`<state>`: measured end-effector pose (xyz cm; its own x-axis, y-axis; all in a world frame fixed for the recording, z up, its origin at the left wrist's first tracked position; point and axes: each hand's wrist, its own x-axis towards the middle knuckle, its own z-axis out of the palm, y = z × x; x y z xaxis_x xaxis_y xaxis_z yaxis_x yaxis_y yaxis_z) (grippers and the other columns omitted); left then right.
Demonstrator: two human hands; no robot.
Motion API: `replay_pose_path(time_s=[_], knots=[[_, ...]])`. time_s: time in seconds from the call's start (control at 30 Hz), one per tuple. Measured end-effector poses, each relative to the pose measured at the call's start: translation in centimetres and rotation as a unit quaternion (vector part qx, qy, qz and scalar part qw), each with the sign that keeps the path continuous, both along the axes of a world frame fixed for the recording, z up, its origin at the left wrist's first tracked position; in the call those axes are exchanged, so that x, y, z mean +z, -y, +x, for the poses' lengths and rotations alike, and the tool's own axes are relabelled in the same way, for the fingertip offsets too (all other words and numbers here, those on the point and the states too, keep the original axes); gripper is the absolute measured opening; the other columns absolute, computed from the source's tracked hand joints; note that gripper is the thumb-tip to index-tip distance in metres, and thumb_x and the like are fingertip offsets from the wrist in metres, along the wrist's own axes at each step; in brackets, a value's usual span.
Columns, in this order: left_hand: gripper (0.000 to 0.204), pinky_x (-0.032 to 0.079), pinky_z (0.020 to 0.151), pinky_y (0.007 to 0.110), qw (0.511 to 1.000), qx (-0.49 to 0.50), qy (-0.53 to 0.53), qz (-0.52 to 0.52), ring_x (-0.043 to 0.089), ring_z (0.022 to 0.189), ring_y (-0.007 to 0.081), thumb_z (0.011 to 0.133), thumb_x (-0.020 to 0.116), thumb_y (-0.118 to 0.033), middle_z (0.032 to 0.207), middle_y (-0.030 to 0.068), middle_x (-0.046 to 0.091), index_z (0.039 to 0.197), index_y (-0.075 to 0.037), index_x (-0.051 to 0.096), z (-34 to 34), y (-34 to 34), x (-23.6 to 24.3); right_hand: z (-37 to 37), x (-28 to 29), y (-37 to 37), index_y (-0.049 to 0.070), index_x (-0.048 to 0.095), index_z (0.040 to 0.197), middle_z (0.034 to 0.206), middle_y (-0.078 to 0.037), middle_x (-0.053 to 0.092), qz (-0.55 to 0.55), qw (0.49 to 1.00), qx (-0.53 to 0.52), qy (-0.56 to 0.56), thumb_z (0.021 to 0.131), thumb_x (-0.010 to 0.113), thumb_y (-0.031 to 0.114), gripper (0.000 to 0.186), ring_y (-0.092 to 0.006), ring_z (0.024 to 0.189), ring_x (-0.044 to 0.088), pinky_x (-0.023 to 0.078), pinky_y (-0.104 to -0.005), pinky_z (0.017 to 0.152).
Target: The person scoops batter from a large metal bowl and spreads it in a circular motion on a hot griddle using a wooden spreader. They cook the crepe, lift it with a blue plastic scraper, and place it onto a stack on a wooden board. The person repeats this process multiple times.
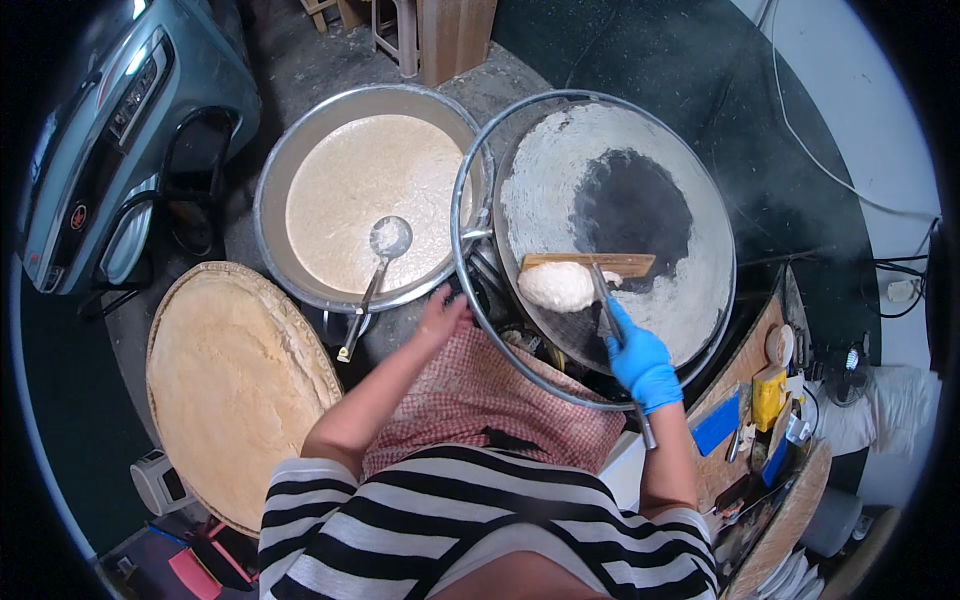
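The right hand's gloved fingers (640, 355) are closed around the metal handle of a spreader (630, 264), wrapped well around it, over the near side of the griddle (635, 195); the left hand (445, 313), bare, is just outside the griddle's left edge with its fingers loosely bent, and I cannot tell whether they touch or hold anything; the lump of batter (555, 288) lies on the left near part of the griddle, beyond the gloved fingers and to their left, apart from them, against the near side of the spreader's wooden bar.

The bar's left end comes close to the griddle's left edge; its right end stops well short of the right edge, leaving wide room there; beyond the bar a dark patch fills the griddle's middle, with a pale film around it; a metal ring (460, 225) circles the griddle, and the handle's lower end reaches out over it.

There is one spreader, one griddle and one main lump; left of the griddle stands one pot (275, 170) of batter with one ladle (390, 238) in it; farther left and nearer the person is one round pile of flatbread (230, 390); right of the griddle are one yellow container (768, 395) and a blue pad (716, 422).
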<state>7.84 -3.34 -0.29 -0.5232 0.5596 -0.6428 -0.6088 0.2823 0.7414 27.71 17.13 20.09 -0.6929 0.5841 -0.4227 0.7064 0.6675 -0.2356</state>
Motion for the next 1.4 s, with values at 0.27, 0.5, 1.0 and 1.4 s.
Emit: replay_pose_path(time_s=[0.27, 0.5, 1.0, 1.4], knots=[[0.025, 0.051, 0.053, 0.03, 0.97, -0.077, -0.209, -0.092, 0.061, 0.062, 0.02, 0.087, 0.054, -0.022, 0.079, 0.0113, 0.061, 0.099, -0.001, 0.049, 9.0, -1.7, -4.5, -6.2, -3.0, -0.6, 0.021, 0.036, 0.133, 0.084, -0.025, 0.059, 0.037, 0.994, 0.018, -0.105, 0.081, 0.052, 0.017, 0.054, -0.0406, 0.076, 0.058, 0.046, -0.046, 0.07], [0.014, 0.045, 0.043, 0.026, 0.997, -0.056, -0.06, 0.0, 0.057, 0.053, 0.0152, 0.089, 0.052, -0.017, 0.068, 0.0103, 0.061, 0.087, -0.003, 0.051, -1.1, -2.9, -0.3, -2.1, -0.4, -2.4, 0.024, 0.03, 0.136, 0.084, -0.024, 0.061, -0.001, 0.999, 0.038, 0.005, 0.082, 0.049, 0.019, 0.058, -0.038, 0.076, 0.06, 0.047, -0.0444, 0.07], [0.022, 0.046, 0.057, 0.026, 0.999, 0.018, 0.031, 0.008, 0.059, 0.073, 0.0155, 0.09, 0.051, -0.025, 0.081, 0.0084, 0.061, 0.098, -0.004, 0.051, 7.6, -0.3, -0.7, -10.9, -4.0, -18.4, 0.02, 0.055, 0.119, 0.105, -0.012, 0.062, -0.11, 0.96, 0.174, -0.191, 0.08, 0.05, 0.001, 0.044, -0.0232, 0.088, 0.059, 0.045, -0.0304, 0.082], [0.024, 0.051, 0.063, 0.031, 0.999, -0.022, -0.034, -0.023, 0.063, 0.072, 0.0192, 0.093, 0.043, -0.021, 0.087, 0.012, 0.063, 0.111, -0.006, 0.045, -5.9, -4.6, 1.8, -7.6, -2.6, -18.1, 0.015, 0.05, 0.123, 0.107, -0.014, 0.061, -0.019, 0.977, 0.017, -0.213, 0.084, 0.051, 0.009, 0.04, -0.0288, 0.094, 0.059, 0.045, -0.0327, 0.082]])
